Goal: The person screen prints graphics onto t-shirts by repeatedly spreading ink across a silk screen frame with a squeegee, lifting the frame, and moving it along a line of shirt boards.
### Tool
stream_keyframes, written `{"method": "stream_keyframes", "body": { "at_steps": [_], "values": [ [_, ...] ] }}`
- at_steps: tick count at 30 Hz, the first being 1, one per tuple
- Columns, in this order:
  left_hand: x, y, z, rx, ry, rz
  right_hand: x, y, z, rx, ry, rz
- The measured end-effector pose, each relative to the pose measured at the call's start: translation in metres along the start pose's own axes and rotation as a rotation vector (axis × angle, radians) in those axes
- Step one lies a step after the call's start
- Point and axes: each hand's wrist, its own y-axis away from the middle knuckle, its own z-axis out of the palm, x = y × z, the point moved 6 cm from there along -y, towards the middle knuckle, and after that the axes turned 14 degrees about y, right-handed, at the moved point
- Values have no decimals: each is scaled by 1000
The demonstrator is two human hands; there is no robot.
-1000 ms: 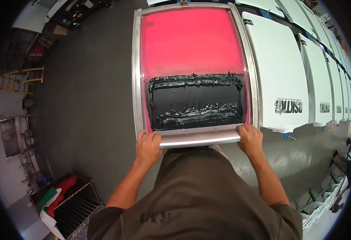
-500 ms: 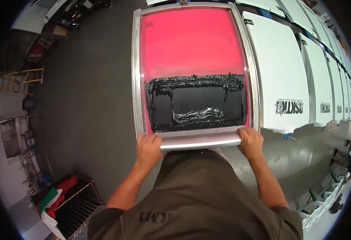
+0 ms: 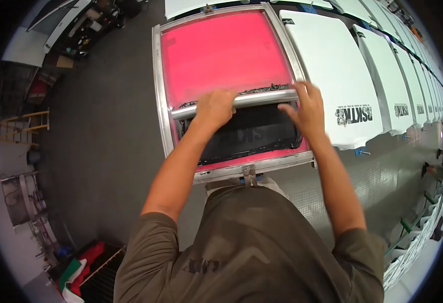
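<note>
- Bar [image 3: 267,97] across middle of screen [image 3: 226,53], between side edges.
- Left hand [image 3: 216,107] clenched on it; right hand [image 3: 310,108] at right end, thumb apart, grip unclear.
- Even pressure seems wise.

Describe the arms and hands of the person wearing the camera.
The left hand and right hand are bare, without gloves, and the forearms are uncovered; no watch or bracelet shows on either wrist. Short, dark brownish sleeves cover the upper arms, matching the shirt, which bears dark lettering too blurred to read.
</note>
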Motion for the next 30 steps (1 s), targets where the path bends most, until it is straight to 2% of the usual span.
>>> {"method": "stream_keyframes", "body": {
  "at_steps": [2, 3, 4, 6, 8, 10, 12, 14, 17, 19, 22, 27, 30],
  "values": [
    [-2, -12, -14, -126, 87, -113, 0, 67, 1, -503, -380, 438],
    [-8, -19, -21, -153, 89, -117, -16, 95, -2, -839, -540, 548],
    [-12, -23, -29, -176, 89, -121, -27, 147, 11, -1295, -618, 636],
    [-3, -22, -55, -134, 105, -68, -62, 200, 18, -1456, -745, 445],
    [3, -17, -71, -92, 201, -93, -97, 230, 28, -1278, -1270, 717],
    [9, -16, -67, -65, 166, -39, -105, 246, 51, -1457, -1264, 862],
    [4, -16, -51, 14, 105, -64, -106, 246, 51, -1439, -1235, 856],
    [1, -7, -24, 23, -52, -73, -105, 246, 52, -1321, -1284, 931],
    [1, 17, 1, 31, -84, -62, -104, 244, 52, -1227, -1239, 892],
    [17, 40, 6, 104, -116, 17, -103, 244, 50, -1204, -1202, 873],
    [32, 87, 31, 169, -104, 129, -106, 242, 48, -1157, -1216, 842],
    [79, 174, 61, 293, -42, 202, -104, 238, 46, -1110, -1170, 792],
    [75, 156, 41, 167, -46, 117, -103, 241, 42, -1070, -1169, 817]
  ]
}}
